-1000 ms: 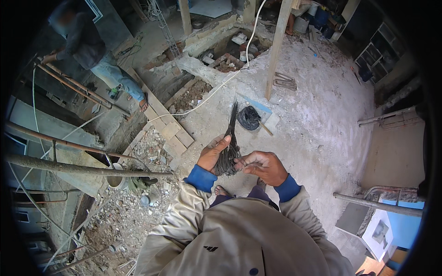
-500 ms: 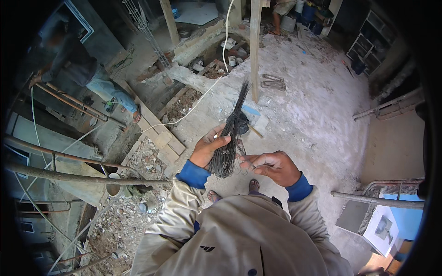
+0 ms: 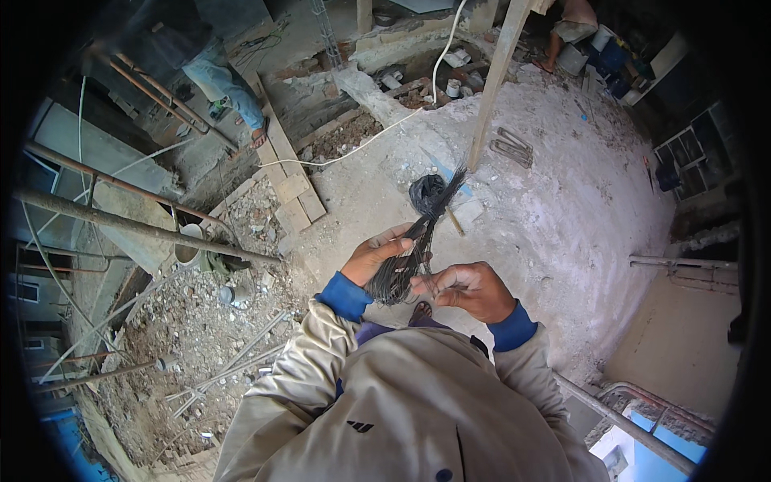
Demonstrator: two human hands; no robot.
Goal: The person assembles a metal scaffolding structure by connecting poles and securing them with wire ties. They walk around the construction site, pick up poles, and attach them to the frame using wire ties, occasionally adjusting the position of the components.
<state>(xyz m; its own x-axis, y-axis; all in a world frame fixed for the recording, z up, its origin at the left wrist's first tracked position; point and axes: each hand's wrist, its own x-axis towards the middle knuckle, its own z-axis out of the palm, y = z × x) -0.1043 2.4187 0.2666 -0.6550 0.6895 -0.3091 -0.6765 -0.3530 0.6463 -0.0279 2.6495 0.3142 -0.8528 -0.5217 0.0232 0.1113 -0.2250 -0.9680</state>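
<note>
- At the centre of the frame you hold a bundle of thin dark tie wires (image 3: 409, 249), its folded end low between your hands and its loose tips fanning toward the upper right.
- Your left hand (image 3: 376, 255) is closed around the bundle's lower part, fingers wrapped over it.
- Your right hand (image 3: 466, 287) pinches one or two strands near the fold between thumb and fingertips; its other fingers are curled.
- Risk, as I judge it: pulling a strand could drag others loose and scatter them, since the tips are unbound; the sharp ends could also prick your fingers.
- Just behind the tips, a crumpled black bag (image 3: 426, 191) lies on the dusty concrete floor (image 3: 562, 209).
- A slanted wooden post (image 3: 494, 80) stands at upper centre, with a white hose (image 3: 361, 149) curving left of it.
- Rubble (image 3: 193, 321) and rusty pipes (image 3: 120, 221) fill the left.
- No readable labels or signs; blue and white containers (image 3: 594, 48) sit at upper right.
</note>
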